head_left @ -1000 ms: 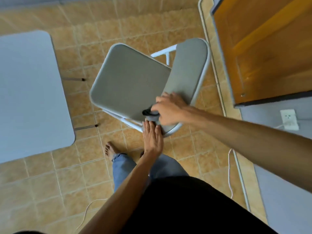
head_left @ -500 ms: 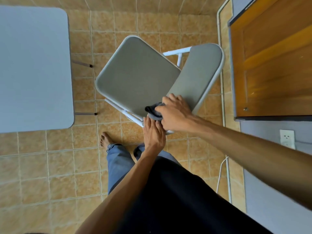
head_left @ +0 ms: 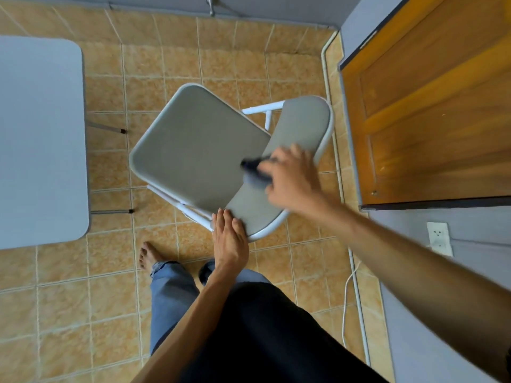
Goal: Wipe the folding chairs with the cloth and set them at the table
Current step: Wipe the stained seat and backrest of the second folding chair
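Observation:
A grey padded folding chair [head_left: 193,150] with a white metal frame stands unfolded on the tiled floor in front of me. My right hand [head_left: 293,179] presses a dark cloth [head_left: 255,174] against the chair's grey backrest [head_left: 298,120], near where it meets the seat; the hand is blurred by motion. My left hand [head_left: 231,239] lies flat on the near top corner of the backrest, fingers together, steadying the chair. The light grey table [head_left: 38,139] stands to the left, apart from the chair.
A wooden door [head_left: 431,111] fills the upper right, close behind the chair. A wall socket [head_left: 439,239] and a white cable [head_left: 348,299] are at the right. My bare foot [head_left: 148,257] and jeans are below the chair. Table legs [head_left: 110,128] stick out toward the chair.
My right hand has slid the cloth up along the backrest, away from my left hand. The left hand has stayed on the backrest's corner. The camera view has shifted.

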Motion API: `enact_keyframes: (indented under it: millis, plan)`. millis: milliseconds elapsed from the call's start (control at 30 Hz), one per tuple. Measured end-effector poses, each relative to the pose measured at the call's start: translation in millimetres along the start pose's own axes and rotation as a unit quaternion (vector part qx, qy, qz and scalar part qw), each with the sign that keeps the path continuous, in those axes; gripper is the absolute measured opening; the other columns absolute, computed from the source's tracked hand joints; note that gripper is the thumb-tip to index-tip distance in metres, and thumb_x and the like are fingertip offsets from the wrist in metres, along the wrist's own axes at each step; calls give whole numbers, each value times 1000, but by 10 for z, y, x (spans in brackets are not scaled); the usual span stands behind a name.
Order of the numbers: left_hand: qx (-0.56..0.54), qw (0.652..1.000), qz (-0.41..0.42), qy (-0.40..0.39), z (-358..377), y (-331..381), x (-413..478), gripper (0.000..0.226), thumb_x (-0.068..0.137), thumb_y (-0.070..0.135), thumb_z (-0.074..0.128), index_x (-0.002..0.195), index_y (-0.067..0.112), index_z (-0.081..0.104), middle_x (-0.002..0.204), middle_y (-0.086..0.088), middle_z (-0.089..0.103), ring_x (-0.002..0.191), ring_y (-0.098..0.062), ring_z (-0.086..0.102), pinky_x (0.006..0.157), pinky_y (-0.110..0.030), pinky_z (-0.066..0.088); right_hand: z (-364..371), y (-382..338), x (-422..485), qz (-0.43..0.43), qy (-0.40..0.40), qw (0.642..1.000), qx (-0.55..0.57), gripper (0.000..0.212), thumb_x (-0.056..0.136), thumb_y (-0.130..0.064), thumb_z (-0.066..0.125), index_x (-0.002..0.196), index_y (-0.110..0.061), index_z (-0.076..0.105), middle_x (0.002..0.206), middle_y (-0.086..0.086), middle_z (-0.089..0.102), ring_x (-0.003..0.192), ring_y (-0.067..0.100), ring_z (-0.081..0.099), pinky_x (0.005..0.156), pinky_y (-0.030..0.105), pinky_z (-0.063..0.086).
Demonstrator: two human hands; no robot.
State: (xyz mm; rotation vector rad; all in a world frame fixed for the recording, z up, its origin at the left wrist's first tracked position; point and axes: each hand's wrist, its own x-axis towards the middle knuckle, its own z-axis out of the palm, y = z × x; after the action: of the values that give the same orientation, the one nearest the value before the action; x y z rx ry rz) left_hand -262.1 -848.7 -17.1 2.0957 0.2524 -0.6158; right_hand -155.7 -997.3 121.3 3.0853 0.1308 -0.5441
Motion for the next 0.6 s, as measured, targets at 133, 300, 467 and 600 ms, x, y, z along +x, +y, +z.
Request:
enact_keyframes:
  millis: [133,300,467,600]
  plan:
    - [-9,999,33,-8,6,-49,4,63,98,39,15,142,0,37,148,-22,37,142,-40,27,119,-53,22,126,-177,-642,-140,-17,987,77,49,74,-29,56,121,-31,68,114,1,61,100,27,49,83,40,40]
    - [18,999,-12,-27,18,-53,36,58,100,40,15,133,-1,40,147,-23,34,143,-40,22,120,-50,19,-84,909,268,2,127,992,19,56,80,-35,52,135,-29,63,117,12,63,102,40,57,88,44,47]
    - [104,993,-9,-51,100,-253,125,53,95,19,53,141,2,32,159,-18,19,150,-32,5,124,-43,5,-99,1047,333,101,181,976,66,56,84,-29,58,140,-25,57,131,11,55,111,39,50,95,44,42]
    - [145,984,-60,-82,107,-243,236,58,91,33,54,139,3,43,152,-19,32,143,-34,20,119,-45,18,400,150,-745,20,183,969,163,52,82,-23,69,133,-20,65,133,13,57,110,37,53,95,45,42]
